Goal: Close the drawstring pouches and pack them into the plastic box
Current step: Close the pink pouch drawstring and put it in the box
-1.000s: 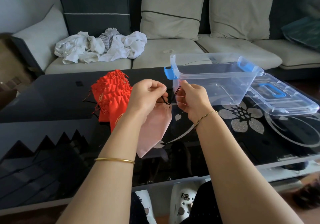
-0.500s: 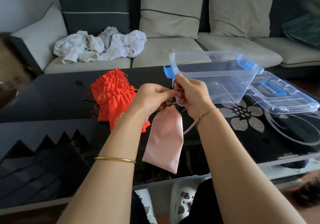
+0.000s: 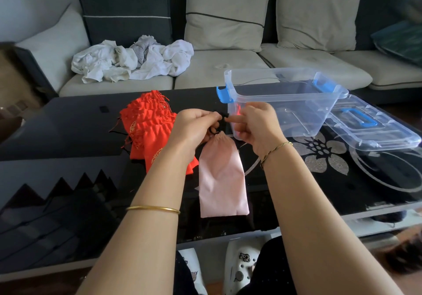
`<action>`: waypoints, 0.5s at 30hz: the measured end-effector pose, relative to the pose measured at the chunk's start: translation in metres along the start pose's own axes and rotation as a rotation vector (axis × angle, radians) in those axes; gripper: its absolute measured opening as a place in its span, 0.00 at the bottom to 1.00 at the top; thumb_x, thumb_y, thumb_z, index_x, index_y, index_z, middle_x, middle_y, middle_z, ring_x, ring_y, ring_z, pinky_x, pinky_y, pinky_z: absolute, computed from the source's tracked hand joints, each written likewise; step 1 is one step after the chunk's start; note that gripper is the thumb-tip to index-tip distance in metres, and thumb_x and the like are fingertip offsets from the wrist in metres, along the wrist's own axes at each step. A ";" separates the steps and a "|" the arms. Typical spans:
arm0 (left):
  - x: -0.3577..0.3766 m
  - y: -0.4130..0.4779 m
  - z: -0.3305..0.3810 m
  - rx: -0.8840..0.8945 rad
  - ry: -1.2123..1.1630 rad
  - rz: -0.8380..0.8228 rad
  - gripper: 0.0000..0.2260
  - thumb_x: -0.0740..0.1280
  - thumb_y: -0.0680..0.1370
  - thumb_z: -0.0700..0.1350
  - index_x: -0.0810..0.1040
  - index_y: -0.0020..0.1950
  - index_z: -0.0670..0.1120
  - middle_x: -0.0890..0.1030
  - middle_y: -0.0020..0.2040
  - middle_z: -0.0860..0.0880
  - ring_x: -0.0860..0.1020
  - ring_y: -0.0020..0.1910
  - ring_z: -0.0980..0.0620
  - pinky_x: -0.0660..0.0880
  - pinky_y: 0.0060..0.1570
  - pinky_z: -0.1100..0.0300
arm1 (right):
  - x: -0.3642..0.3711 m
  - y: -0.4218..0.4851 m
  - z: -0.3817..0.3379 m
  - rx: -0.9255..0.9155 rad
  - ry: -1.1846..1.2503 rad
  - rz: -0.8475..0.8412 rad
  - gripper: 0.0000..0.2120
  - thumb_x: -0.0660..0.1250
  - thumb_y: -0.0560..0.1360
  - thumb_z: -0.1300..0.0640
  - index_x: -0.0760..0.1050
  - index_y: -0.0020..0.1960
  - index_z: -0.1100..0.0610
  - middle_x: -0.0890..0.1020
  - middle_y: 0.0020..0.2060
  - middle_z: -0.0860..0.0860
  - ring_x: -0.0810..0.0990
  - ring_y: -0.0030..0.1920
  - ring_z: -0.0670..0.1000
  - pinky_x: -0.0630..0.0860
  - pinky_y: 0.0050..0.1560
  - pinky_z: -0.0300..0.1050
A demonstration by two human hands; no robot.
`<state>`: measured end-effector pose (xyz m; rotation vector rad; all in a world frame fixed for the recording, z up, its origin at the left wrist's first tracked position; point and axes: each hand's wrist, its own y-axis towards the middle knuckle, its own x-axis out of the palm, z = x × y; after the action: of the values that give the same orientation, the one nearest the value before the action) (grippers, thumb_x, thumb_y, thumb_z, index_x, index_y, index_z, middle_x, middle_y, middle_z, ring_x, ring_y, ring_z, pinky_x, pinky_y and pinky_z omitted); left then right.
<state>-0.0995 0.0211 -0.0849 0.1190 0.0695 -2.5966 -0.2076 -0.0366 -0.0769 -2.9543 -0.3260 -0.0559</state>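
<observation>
Neck's cinched now: the pink pouch (image 3: 221,176), a second ago slack and swung left behind the wrist, hangs straight down over the counter (image 3: 68,130), the left hand (image 3: 194,125) and right hand (image 3: 253,125) each with a grip pinching its black drawstring (image 3: 219,123) just before the plastic box (image 3: 296,102), so packing looks next.

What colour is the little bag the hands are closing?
The pouch is pale pink, with a black drawstring, seen in the head view.

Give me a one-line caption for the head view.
Left hand and right hand pinch the black drawstring of the pink pouch, between the red pouches and the lidless plastic box.
</observation>
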 end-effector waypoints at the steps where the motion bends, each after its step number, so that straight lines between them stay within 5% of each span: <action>1: 0.000 0.000 0.000 -0.002 -0.001 0.000 0.07 0.66 0.78 0.40 0.80 0.41 0.42 0.75 0.31 0.49 0.71 0.30 0.54 0.66 0.28 0.64 | -0.001 0.002 0.000 -0.005 0.023 0.066 0.07 0.55 0.78 0.64 0.70 0.53 0.58 0.82 0.38 0.57 0.73 0.23 0.45 0.69 0.27 0.39; 3: -0.001 0.001 0.000 -0.009 0.001 0.001 0.07 0.65 0.78 0.39 0.80 0.40 0.42 0.75 0.31 0.48 0.71 0.30 0.54 0.66 0.28 0.63 | -0.003 0.004 0.001 -0.048 -0.030 0.109 0.07 0.56 0.77 0.64 0.71 0.45 0.57 0.81 0.38 0.56 0.76 0.24 0.45 0.71 0.25 0.38; 10: 0.000 0.000 -0.001 0.012 0.007 -0.014 0.09 0.65 0.78 0.40 0.79 0.38 0.45 0.74 0.31 0.48 0.71 0.30 0.53 0.66 0.27 0.64 | 0.010 -0.009 0.000 -0.193 -0.316 -0.210 0.10 0.58 0.74 0.67 0.74 0.36 0.59 0.75 0.33 0.57 0.67 0.27 0.49 0.66 0.33 0.42; 15: -0.001 -0.001 0.000 0.046 0.014 0.003 0.07 0.65 0.77 0.39 0.78 0.39 0.44 0.74 0.30 0.48 0.71 0.28 0.55 0.66 0.24 0.67 | 0.007 -0.009 -0.001 -0.219 -0.390 -0.238 0.11 0.55 0.74 0.68 0.73 0.38 0.58 0.75 0.30 0.55 0.70 0.26 0.48 0.71 0.30 0.40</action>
<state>-0.0991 0.0222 -0.0853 0.1533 0.0144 -2.5954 -0.2026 -0.0268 -0.0738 -3.1084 -0.7680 0.4896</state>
